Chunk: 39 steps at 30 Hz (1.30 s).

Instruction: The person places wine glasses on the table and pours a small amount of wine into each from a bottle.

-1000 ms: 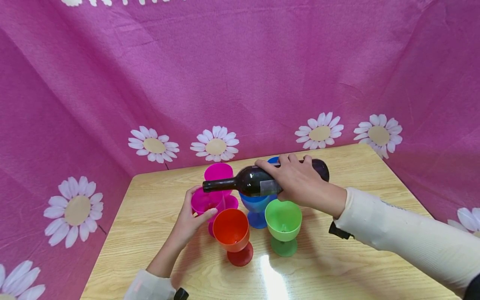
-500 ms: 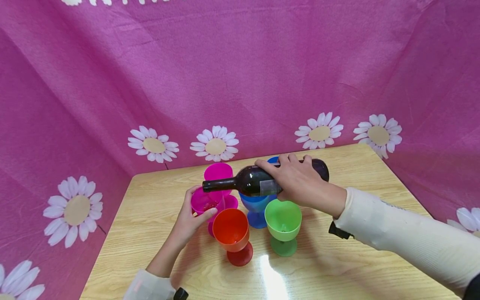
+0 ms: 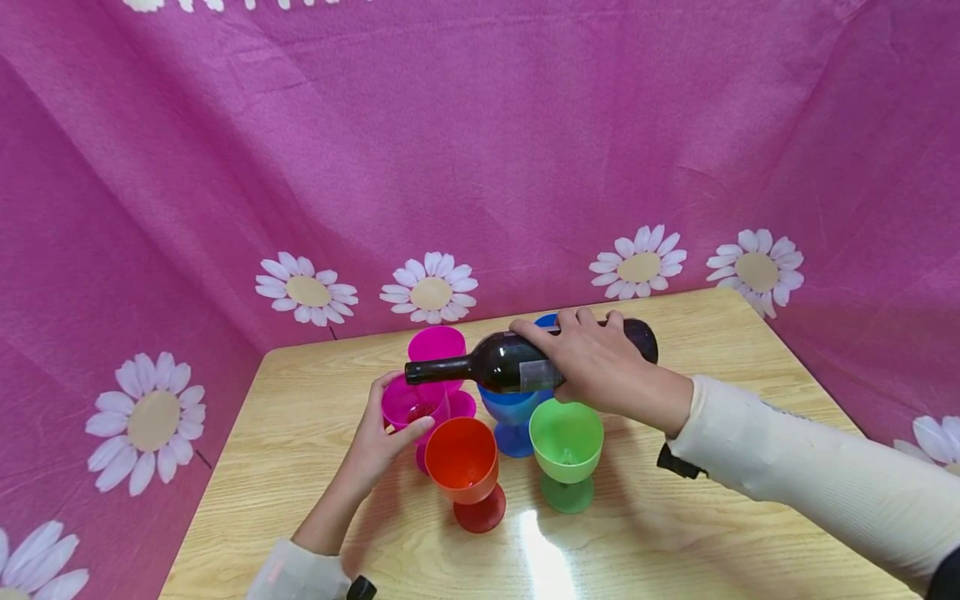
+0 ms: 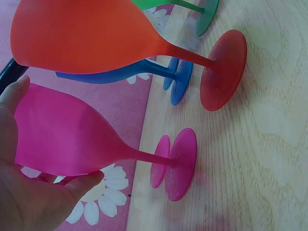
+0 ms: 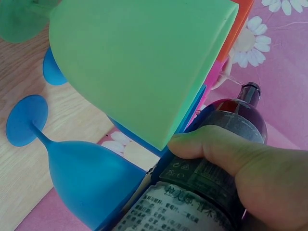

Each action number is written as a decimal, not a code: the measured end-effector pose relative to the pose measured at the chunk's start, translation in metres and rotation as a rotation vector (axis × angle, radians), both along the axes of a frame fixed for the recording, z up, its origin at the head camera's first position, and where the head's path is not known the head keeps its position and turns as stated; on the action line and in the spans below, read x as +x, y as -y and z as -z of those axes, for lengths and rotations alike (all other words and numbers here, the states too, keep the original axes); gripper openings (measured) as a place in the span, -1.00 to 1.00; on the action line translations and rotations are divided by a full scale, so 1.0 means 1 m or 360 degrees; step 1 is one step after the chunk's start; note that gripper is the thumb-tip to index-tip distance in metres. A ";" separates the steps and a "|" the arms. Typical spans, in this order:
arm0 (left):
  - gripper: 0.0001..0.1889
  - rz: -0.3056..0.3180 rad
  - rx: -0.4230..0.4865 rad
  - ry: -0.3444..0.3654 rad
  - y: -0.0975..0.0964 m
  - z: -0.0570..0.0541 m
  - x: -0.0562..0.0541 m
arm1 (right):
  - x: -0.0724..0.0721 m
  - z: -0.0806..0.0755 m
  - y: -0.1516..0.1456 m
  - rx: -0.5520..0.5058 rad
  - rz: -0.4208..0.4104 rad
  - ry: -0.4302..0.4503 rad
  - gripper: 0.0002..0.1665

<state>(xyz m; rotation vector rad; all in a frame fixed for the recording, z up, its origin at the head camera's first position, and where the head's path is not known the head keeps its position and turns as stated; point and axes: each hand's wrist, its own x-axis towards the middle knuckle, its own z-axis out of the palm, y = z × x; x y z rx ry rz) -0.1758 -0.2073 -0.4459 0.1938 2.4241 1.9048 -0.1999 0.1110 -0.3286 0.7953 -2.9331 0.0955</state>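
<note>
right hand [image 3: 596, 360] gripping the bottle [image 3: 497, 364], tilted almost level, its mouth [image 3: 409, 373] above the front pink goblet [image 3: 405, 403]; left hand [image 3: 380, 439] curled round that goblet, which stands upright on the table [image 3: 675, 525] just beside the red goblet [image 3: 462, 458].

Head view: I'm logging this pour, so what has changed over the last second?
Only the red patch inside the nearer pink goblet looks different in shape; I can't tell whether any level rose. Nothing was grasped or released. The left hand stayed on that goblet, the right hand on the tilted wine bottle.
</note>
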 end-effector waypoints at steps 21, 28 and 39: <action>-0.17 -0.0010 -0.0005 0.0004 -0.001 0.000 0.000 | 0.000 0.000 0.000 -0.0015 -0.0006 0.0003 0.18; -0.17 -0.0002 0.0008 0.0013 0.000 0.000 0.000 | 0.000 0.000 0.000 -0.0018 -0.0004 0.0018 0.19; -0.17 -0.0005 -0.0009 0.0014 0.000 0.000 0.000 | 0.000 -0.001 0.000 -0.0018 0.0000 0.0032 0.19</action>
